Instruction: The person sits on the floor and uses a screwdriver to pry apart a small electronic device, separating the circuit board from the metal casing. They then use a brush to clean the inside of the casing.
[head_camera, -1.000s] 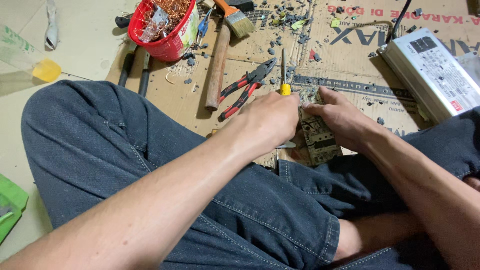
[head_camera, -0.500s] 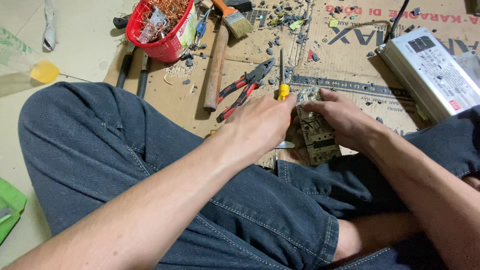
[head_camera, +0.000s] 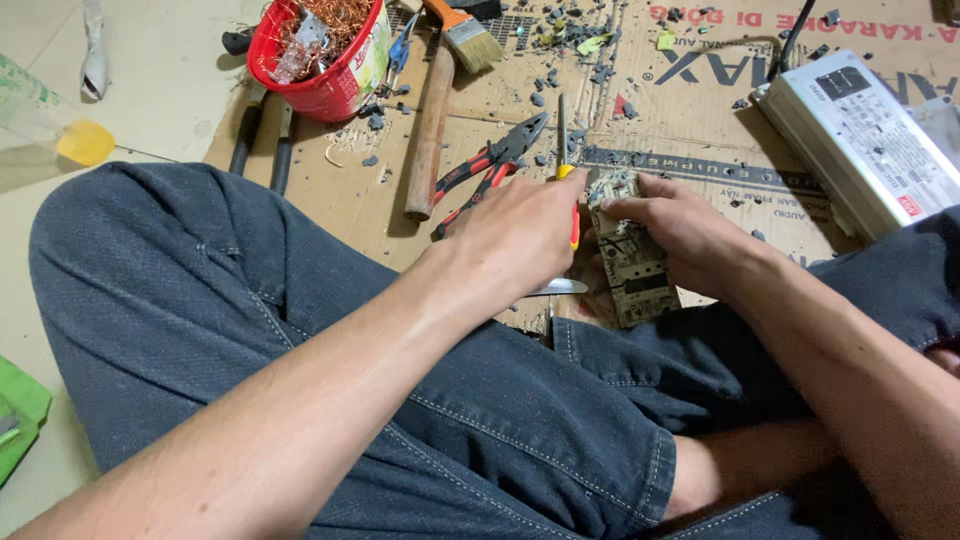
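Head view shows a small circuit board (head_camera: 632, 262) lying on the cardboard sheet (head_camera: 700, 110) just in front of the person's crossed legs, its far end crowded with components and its near end reaching the edge of the denim. The right hand (head_camera: 680, 235) grasps the board from the right side, fingers curled over its upper edge and thumb along its flank. The left hand (head_camera: 520, 232) is clenched around a screwdriver (head_camera: 563, 150) with a yellow-and-red handle (only a strip of the handle shows past the knuckles), whose metal shaft points away from the person, up across the cardboard. A flat metal blade (head_camera: 556, 288) pokes out from beneath the left hand, beside the board; what it belongs to cannot be told.

Just beyond the left hand lie red-handled pliers (head_camera: 487, 172), jaws pointing up and to the right. Beside them, a hammer with a wooden handle (head_camera: 430, 130) lies lengthwise, and a paintbrush (head_camera: 462, 30) rests near its far end. A red plastic tub (head_camera: 320, 55) filled with copper wire scraps stands at the cardboard's far left corner, with two black-handled tools (head_camera: 262, 140) just below it. Dark plastic fragments (head_camera: 570, 40) litter the cardboard. To the right lies a silver metal power supply box (head_camera: 855, 140), tilted, a black cable running off its far end.
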